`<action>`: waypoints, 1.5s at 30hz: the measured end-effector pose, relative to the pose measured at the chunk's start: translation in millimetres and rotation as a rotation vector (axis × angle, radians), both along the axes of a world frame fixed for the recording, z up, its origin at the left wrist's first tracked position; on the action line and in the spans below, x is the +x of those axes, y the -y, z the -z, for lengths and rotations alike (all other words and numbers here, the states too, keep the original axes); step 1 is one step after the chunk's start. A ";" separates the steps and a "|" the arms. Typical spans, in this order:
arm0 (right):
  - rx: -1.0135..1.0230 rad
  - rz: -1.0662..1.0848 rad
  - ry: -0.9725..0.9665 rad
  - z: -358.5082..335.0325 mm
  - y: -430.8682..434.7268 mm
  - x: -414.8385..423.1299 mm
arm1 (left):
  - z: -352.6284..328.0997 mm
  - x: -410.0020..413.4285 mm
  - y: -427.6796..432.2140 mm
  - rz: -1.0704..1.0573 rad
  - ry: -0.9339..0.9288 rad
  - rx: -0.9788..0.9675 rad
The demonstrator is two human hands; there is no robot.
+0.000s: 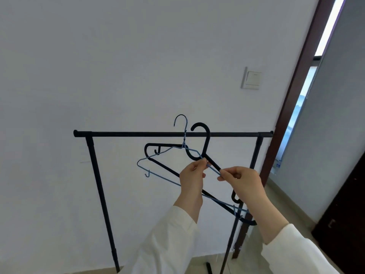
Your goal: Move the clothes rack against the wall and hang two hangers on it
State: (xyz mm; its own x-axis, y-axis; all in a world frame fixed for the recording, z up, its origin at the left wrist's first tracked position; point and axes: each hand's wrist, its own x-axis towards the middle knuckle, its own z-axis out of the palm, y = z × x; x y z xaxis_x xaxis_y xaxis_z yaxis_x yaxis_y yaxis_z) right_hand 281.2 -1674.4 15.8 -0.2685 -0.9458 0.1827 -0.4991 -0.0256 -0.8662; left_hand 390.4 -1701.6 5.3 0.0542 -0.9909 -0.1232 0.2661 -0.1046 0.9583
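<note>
Fingers (201, 165) of the left hand (192, 179) pinch the black hanger (205, 143); the right hand (240, 181) pinches the blue wire hanger (158, 177), likely to untangle them. Both hooks rise above the rail of the clothes rack (138, 133), which stands against the wall (118, 56); neither is hung yet.

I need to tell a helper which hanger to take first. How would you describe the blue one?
In front of the black rack's top bar, both hands hold two overlapping hangers. The blue hanger is thin wire with a small hook, unlike the thick black hanger.
</note>
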 end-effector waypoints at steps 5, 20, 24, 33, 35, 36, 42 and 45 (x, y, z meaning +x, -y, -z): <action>0.017 -0.036 -0.025 -0.7 36.3 -14.2 | 3.2 -11.6 30.1 -0.060 0.009 0.027; 0.131 -0.018 0.031 31.9 84.9 -18.3 | 29.0 -11.0 66.2 -0.080 0.036 0.121; 0.138 0.025 0.002 39.3 86.5 -14.8 | 39.2 -8.5 63.2 -0.052 0.031 0.148; 0.145 0.072 -0.029 45.3 71.2 -7.0 | 48.7 0.6 56.8 -0.025 0.025 0.161; 0.138 0.084 -0.037 44.0 65.4 -5.3 | 50.3 5.0 53.5 -0.017 0.035 0.151; 0.133 0.092 -0.038 43.5 62.8 -4.4 | 51.9 6.9 51.7 -0.010 0.046 0.143; 0.080 0.133 -0.016 39.5 48.6 4.9 | 50.9 17.1 32.5 0.008 0.066 0.134; 0.058 0.138 0.025 40.2 41.9 10.0 | 45.5 22.3 23.0 -0.013 0.145 0.116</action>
State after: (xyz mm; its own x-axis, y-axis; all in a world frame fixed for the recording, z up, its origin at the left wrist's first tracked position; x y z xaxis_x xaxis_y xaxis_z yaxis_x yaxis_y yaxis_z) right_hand 291.2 -1716.3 -24.4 -0.4002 -0.9085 0.1206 -0.4730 0.0920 -0.8763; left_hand 412.7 -1724.6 -40.3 0.0926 -0.9696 -0.2266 0.1281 -0.2140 0.9684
